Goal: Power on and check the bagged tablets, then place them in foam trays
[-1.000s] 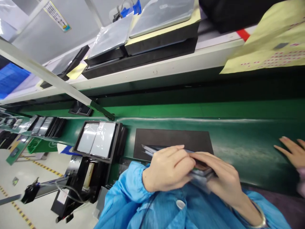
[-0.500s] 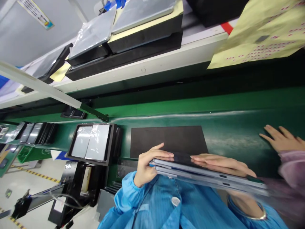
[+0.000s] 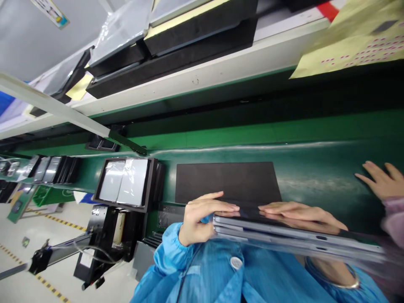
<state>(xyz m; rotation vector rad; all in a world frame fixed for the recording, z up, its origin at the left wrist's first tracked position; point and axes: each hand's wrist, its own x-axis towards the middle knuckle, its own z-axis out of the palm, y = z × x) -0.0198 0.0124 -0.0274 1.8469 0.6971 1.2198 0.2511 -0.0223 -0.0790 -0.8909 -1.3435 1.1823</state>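
A stack of at least two slim tablets (image 3: 293, 229), with glossy dark tops and grey edges, lies level between my hands, close to the blue coat. My left hand (image 3: 202, 214) closes round the stack's left end, fingers on top and thumb at the edge. On the dark top face rest the fingers of my right hand (image 3: 303, 213); its wrist shows below the stack, and its thumb is hidden. The far right end of the stack is blurred. Beyond the stack, a black rectangular mat (image 3: 225, 179) lies on the green bench (image 3: 315, 168).
Left of the mat, a black tray (image 3: 148, 185) holds two plastic-wrapped grey panels. A co-worker's hand (image 3: 385, 181) with a purple sleeve is spread over the bench at right. Overhead runs a shelf (image 3: 202, 75) with black boxes; a post (image 3: 126, 143) comes down to the bench.
The stack and both my hands have shifted to the right, the stack's right end most. The whole view has slid slightly. My grip looks the same.
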